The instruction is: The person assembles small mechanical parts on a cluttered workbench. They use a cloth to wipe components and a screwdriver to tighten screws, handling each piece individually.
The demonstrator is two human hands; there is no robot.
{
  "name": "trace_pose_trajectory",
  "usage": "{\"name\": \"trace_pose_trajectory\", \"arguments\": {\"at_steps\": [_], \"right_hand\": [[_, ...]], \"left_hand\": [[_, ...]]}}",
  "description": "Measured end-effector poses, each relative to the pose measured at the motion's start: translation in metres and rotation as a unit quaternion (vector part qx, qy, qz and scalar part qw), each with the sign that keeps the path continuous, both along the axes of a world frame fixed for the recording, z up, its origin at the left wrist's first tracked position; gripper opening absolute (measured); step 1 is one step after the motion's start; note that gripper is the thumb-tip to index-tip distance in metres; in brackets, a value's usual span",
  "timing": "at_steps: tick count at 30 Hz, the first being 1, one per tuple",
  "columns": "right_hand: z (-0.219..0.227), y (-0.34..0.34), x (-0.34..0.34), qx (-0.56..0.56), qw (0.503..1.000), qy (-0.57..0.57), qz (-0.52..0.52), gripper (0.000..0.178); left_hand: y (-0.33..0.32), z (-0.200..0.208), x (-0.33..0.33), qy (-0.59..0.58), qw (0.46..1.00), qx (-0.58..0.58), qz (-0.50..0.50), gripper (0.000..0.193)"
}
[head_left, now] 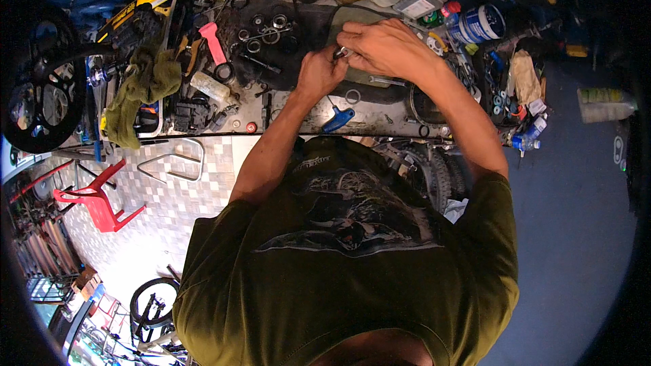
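Observation:
Over the middle of a cluttered workbench, my left hand point(320, 76) and my right hand point(388, 46) meet fingertip to fingertip. Pinched between them is a small shiny metal part point(342, 52), mostly hidden by the fingers. Beneath my right hand lies a grey-green mat point(347, 19). A wrench point(386, 81) rests below that hand, and a metal ring point(352, 97) sits nearer to me. Close to the bench's front edge is a blue-handled hex key point(338, 119). Left of my hands, several bearing-like rings point(279, 22) and a dark socket tool point(260, 63) lie on a black mat point(298, 17).
An olive rag point(141, 91), a pink-handled tool point(213, 42) and a black crankset point(44, 88) crowd the left. Along the back right stand a grey bottle point(422, 0) and a blue-and-white tub point(480, 24). A tyre point(434, 176) is under the bench; a red chair point(98, 200) lies behind left.

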State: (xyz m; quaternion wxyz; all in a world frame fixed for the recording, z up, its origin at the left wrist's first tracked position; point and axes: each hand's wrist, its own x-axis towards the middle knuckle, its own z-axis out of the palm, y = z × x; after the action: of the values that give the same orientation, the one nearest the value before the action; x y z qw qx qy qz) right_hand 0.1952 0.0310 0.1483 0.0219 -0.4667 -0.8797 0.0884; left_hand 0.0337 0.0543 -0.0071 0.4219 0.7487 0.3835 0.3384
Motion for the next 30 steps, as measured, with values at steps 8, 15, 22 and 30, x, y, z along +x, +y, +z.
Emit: {"name": "trace_pose_trajectory", "arguments": {"at_steps": [8, 15, 22, 30], "right_hand": [[-0.01, -0.001, -0.001, -0.02, 0.997, 0.074, -0.029, 0.026], [-0.02, -0.008, -0.006, -0.014, 0.989, 0.107, -0.098, 0.027], [-0.019, -0.007, -0.005, -0.011, 0.992, 0.101, -0.076, 0.026], [-0.006, -0.002, -0.002, -0.044, 0.997, 0.066, -0.007, 0.021]], "left_hand": [[0.001, -0.013, 0.003, 0.029, 1.0, 0.012, 0.006, 0.024], [0.0, -0.01, 0.004, 0.025, 0.999, 0.026, 0.01, 0.025], [0.001, -0.009, 0.001, 0.034, 0.999, 0.022, 0.007, 0.026], [0.003, -0.014, 0.003, -0.005, 0.999, 0.032, -0.003, 0.028]]}}
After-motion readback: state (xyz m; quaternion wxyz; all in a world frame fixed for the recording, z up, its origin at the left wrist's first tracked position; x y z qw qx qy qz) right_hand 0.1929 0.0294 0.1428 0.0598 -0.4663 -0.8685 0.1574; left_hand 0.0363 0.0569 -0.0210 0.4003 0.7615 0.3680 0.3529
